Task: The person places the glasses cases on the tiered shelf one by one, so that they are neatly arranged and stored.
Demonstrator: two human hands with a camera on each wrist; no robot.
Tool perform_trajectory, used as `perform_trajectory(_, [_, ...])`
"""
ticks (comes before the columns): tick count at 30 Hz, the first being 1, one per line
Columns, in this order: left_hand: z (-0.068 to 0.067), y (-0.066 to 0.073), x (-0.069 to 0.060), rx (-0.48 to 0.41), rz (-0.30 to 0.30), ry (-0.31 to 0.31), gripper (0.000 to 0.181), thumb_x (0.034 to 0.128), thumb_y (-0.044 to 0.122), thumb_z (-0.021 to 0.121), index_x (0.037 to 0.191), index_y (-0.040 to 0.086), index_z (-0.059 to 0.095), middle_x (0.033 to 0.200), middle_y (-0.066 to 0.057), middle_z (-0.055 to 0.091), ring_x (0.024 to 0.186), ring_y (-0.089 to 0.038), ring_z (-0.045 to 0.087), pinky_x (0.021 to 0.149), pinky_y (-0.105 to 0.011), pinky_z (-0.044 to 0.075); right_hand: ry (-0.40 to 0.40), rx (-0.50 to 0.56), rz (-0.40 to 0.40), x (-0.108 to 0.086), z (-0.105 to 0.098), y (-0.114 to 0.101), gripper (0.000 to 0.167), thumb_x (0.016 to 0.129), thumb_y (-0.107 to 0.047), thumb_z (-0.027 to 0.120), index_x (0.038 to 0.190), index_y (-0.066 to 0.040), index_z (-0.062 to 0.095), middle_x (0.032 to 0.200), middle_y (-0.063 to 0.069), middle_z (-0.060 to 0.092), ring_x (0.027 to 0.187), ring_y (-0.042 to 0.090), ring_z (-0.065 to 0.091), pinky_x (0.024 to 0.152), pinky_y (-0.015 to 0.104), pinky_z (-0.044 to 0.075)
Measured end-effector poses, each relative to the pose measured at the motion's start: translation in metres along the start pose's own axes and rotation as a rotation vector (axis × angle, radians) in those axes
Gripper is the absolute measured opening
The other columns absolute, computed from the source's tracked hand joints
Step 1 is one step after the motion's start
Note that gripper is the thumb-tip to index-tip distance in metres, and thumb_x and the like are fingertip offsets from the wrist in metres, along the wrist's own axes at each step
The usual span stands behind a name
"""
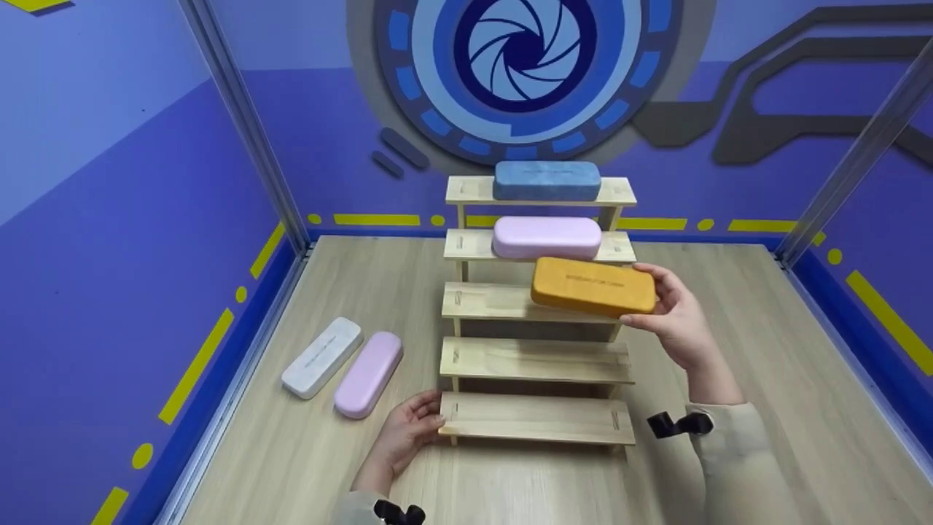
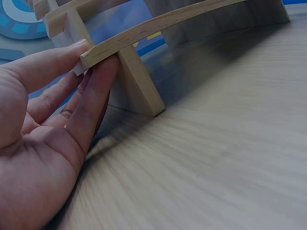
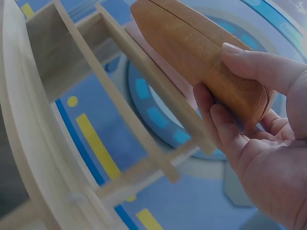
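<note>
My right hand (image 1: 679, 321) grips the right end of a mustard-yellow glasses case (image 1: 592, 286), holding it slightly tilted over the middle tier of a stepped wooden display rack (image 1: 536, 418). In the right wrist view the thumb lies on one side of the case and the fingers curl round the other. Down at the lowest tier, my left hand (image 1: 410, 430) pinches the rack's left end, thumb against the board's edge and fingers under it in the left wrist view. A blue glasses case (image 1: 547, 181) sits on the top tier, a pink glasses case (image 1: 547, 237) on the one below.
On the table left of the rack lie a pale grey glasses case (image 1: 322, 357) and a second pink glasses case (image 1: 369, 375), both slanted. Blue-purple printed walls (image 1: 350, 146) with metal corner posts (image 1: 251, 124) enclose the wooden tabletop (image 1: 729, 292).
</note>
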State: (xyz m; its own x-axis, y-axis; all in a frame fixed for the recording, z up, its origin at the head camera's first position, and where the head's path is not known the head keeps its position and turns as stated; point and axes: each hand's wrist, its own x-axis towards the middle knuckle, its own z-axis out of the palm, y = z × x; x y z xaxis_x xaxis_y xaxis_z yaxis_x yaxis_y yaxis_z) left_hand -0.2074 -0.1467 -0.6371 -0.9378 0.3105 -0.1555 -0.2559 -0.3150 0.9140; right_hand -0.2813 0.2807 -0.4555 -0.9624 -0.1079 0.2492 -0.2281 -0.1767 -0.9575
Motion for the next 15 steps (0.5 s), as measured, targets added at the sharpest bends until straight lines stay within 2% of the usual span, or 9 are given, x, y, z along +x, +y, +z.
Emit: perform_trajectory(15, [0.001, 0.0, 0.0, -0.002, -0.014, 0.019, 0.065, 0.0934, -0.004, 0.065, 0.15, -0.013, 0.034, 0.116, 0.001, 0.065, 0.099, -0.01, 0.065, 0.08, -0.024, 0.058, -0.092, -0.046, 0.101, 0.023, 0.027, 0.023, 0.085, 0.072, 0.028, 0.069, 0.148, 0.005, 0.038, 0.123, 0.0, 0.059, 0.101, 0.013, 0.068, 0.081, 0.026, 0.062])
